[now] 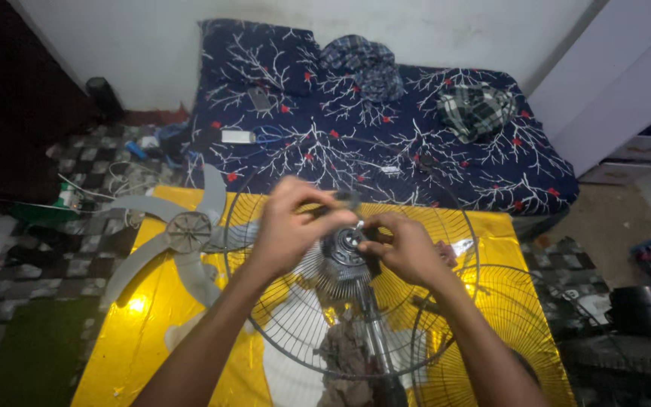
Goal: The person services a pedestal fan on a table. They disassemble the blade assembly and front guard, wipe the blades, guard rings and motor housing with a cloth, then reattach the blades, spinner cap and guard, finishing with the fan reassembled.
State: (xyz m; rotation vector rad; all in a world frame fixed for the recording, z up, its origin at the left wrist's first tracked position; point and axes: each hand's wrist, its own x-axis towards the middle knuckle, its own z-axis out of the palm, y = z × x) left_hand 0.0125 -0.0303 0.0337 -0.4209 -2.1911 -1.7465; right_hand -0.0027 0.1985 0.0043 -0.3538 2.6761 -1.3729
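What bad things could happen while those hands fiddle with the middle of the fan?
1. The left hand pinches a small dark part above the motor hub; it might slip and fall through the wire guard.
2. The right hand presses beside thin wires, which could perhaps nip a finger.
3. The loose fan blade lies close by the left arm, and an elbow might knock it.

Bedroom floor beside patterned mattress [386, 143]

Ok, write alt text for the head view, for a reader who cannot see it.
Two bare hands, left hand and right hand, work at the motor hub of a fan inside its rear wire guard, over a yellow sheet. The detached grey fan blade lies to the left, a second wire guard to the right, and a dark patterned mattress behind.
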